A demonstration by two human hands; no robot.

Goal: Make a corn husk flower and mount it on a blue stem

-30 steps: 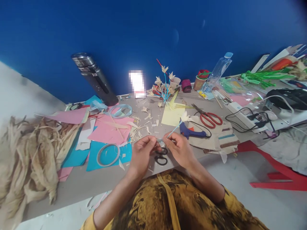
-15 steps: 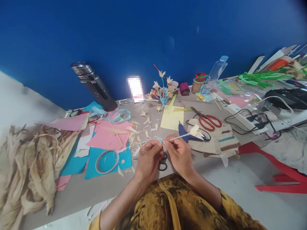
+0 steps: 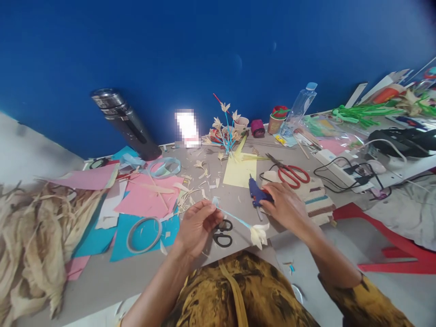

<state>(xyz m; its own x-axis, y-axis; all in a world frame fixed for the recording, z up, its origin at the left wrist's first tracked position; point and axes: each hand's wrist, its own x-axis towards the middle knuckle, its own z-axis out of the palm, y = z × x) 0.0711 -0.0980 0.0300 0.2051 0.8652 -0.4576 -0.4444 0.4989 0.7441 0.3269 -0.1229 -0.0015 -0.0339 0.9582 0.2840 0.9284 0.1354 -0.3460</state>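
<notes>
My left hand pinches the end of a thin pale-blue stem between thumb and fingertips. A scrap of light-blue tape stands at the pinched end. At the stem's other end a cream flower with husk-like petals points right, over the table's front edge. My right hand is closed round the handle of a blue glue gun, whose nozzle points away from me. Black-handled scissors lie just right of my left hand, their blades hidden.
Red-handled scissors lie beyond my right hand. Similar flowers stand at the back by a paper cup. On the left are a tape roll, a dark flask and dried husks. A power strip sits right.
My right hand has let go of the flower stem and moved right onto the glue gun. The flower has swung down towards me, still held by my left hand.
</notes>
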